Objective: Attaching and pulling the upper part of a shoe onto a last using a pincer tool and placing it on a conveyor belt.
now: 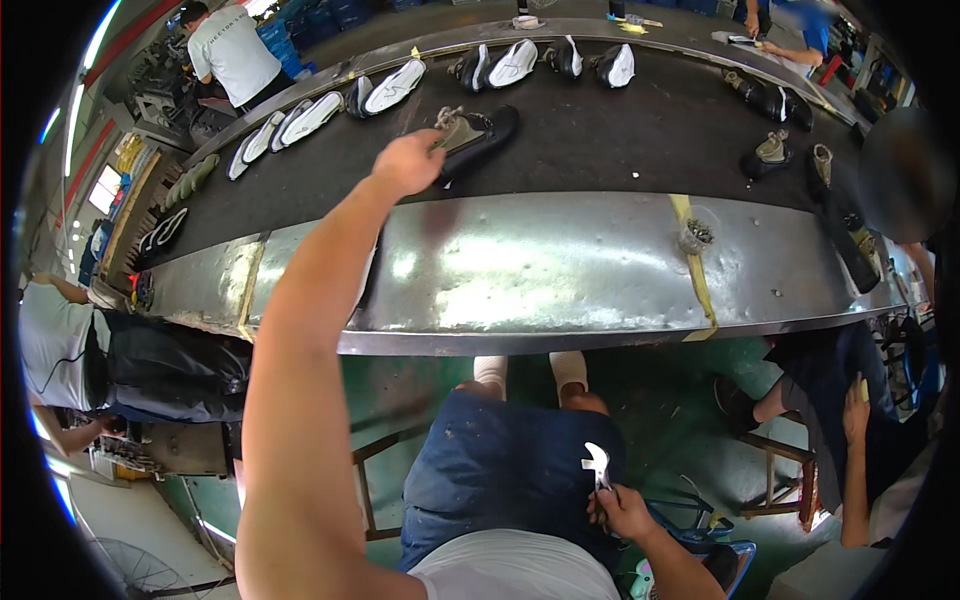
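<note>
My left hand [407,162] is stretched far out over the dark conveyor belt [620,130] and grips the heel end of a black shoe [478,137] lying on its side, its grey inside showing. My right hand [620,512] rests low by my lap, closed around a pair of metal pliers [597,466] whose jaws point upward. My knees in dark blue shorts sit under the metal table edge [560,270].
Several white-soled shoes [396,85] lie in a row along the belt's far side, with black shoes [765,100] at the right. A small cup [695,236] stands on the metal shelf. People sit to my left [55,340] and right [850,400], and another stands at the far left [232,50].
</note>
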